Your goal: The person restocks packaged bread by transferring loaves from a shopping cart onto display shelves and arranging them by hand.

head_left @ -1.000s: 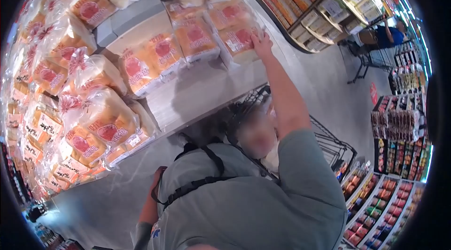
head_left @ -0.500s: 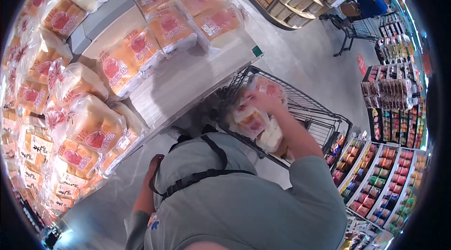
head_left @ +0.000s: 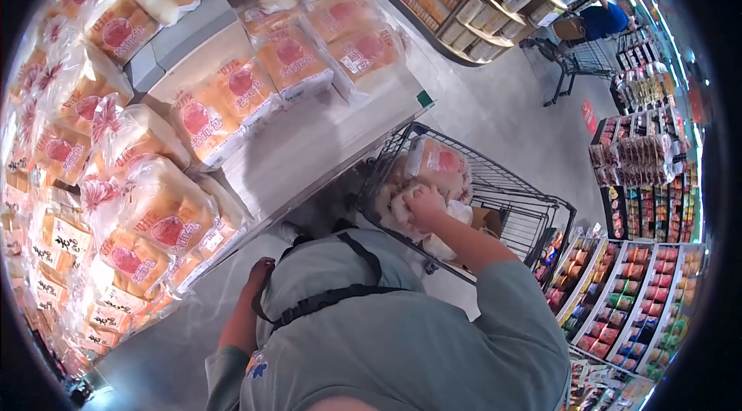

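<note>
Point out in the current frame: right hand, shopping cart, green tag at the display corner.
right hand [head_left: 423,206]: head view, back of the hand
shopping cart [head_left: 506,181]: head view, wire side
green tag [head_left: 424,99]: head view, its face

Right hand [head_left: 425,207] forward, fingers [head_left: 412,195] bent; left hand [head_left: 263,268] low
</note>
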Demonstrator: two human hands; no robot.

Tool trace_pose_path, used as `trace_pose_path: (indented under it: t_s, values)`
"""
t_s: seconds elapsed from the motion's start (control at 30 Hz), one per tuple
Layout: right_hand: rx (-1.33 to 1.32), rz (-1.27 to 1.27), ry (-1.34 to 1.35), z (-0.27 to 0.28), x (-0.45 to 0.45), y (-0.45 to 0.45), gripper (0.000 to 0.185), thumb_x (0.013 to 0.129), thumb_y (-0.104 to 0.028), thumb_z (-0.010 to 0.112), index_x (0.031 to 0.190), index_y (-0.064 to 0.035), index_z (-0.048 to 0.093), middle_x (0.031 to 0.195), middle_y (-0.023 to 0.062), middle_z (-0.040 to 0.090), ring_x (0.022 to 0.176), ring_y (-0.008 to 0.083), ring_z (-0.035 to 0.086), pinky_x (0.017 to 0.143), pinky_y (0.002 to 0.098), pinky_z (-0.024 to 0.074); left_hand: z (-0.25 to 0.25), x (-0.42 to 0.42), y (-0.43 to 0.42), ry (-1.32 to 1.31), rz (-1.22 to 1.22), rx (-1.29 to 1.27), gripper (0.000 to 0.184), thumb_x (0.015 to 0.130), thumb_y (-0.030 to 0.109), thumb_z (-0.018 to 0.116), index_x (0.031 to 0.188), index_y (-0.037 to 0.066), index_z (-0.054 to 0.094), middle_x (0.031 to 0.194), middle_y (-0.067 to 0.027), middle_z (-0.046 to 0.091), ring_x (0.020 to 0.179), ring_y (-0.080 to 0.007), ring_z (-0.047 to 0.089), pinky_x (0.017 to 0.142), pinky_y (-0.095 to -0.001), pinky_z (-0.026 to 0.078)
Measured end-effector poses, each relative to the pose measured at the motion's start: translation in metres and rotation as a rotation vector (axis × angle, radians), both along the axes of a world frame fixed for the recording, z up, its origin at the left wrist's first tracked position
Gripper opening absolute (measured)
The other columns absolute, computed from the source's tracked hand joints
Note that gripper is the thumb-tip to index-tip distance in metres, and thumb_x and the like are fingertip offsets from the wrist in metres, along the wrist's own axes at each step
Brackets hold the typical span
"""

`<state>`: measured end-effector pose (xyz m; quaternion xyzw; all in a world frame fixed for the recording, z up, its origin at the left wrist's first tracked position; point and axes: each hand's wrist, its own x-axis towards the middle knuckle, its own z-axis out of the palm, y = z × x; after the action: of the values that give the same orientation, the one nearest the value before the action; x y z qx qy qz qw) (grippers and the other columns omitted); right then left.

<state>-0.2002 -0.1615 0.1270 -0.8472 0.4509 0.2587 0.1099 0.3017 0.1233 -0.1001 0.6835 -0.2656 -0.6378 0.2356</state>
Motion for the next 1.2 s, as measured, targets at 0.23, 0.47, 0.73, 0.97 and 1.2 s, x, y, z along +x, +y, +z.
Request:
trace_pose_path:
  t_s: [0.23, 0.47, 0.73, 0.97, 1.2]
  values:
    - [-0.096, -0.184, -0.15, 0.064, -0.009, 0.018, 0.037, 0.068, -0.025, 0.069, 0.104, -0.0166, 0.064, 0.093, 0.0077, 0.065, 0.098, 0.0272, 0.059, 0.091, 0.0466, 0.0358, -0.021, -0.002, -0.007, -0.194, -0.129, 0.02, 0.024, 0.092, 0.025, 0.058, 0.109, 0.009, 0.064, 0.103, -0.0128, 0.069, 0.096, -0.0253, 0.065, 0.083, -0.0351, 0.05]
    - [-0.015, -0.393, -0.476, 0.206, 0.013, 0.009, 0.027, 0.075, -0.015, 0.066, 0.101, -0.0096, 0.063, 0.084, 0.0119, 0.063, 0.09, 0.0266, 0.061, 0.081, 0.038, 0.0459, 0.096, -0.038, -0.091, -0.034, -0.354, 0.11, 0.034, 0.094, 0.02, 0.05, 0.126, 0.012, 0.058, 0.117, -0.0123, 0.064, 0.109, -0.0225, 0.06, 0.096, -0.0354, 0.044]
    - [0.219, -0.697, -1.196, 0.283, 0.008, -0.055, 0.026, 0.086, -0.011, 0.06, 0.111, -0.0035, 0.057, 0.097, -0.0016, 0.059, 0.088, 0.01, 0.053, 0.079, 0.0259, 0.0448, 0.307, -0.087, -0.193, 0.39, -0.708, -0.46, 0.042, 0.103, 0.023, 0.033, 0.144, 0.012, 0.039, 0.14, -0.0078, 0.046, 0.127, -0.0189, 0.042, 0.107, -0.0331, 0.031]
    - [0.51, -1.065, -1.375, 0.217, 0.036, -0.146, 0.028, 0.089, -0.02, 0.057, 0.113, -0.006, 0.058, 0.099, 0.0003, 0.062, 0.087, 0.0101, 0.058, 0.076, 0.0272, 0.0485, 0.322, -0.148, -0.294, 0.372, -0.013, -0.704, 0.059, 0.1, 0.024, 0.047, 0.149, 0.005, 0.02, 0.145, -0.0164, 0.037, 0.13, -0.0222, 0.041, 0.107, -0.0349, 0.033]
    - [0.336, -1.284, -1.265, 0.123, 0.054, -0.21, 0.024, 0.088, -0.024, 0.056, 0.099, -0.0046, 0.065, 0.085, 0.0037, 0.065, 0.068, 0.014, 0.06, 0.062, 0.0298, 0.0498, 0.286, -0.182, -0.349, 0.469, 0.065, -0.504, 0.072, 0.097, 0.038, 0.049, 0.151, 0.009, 0.013, 0.145, -0.0162, 0.037, 0.131, -0.026, 0.039, 0.108, -0.0394, 0.031]
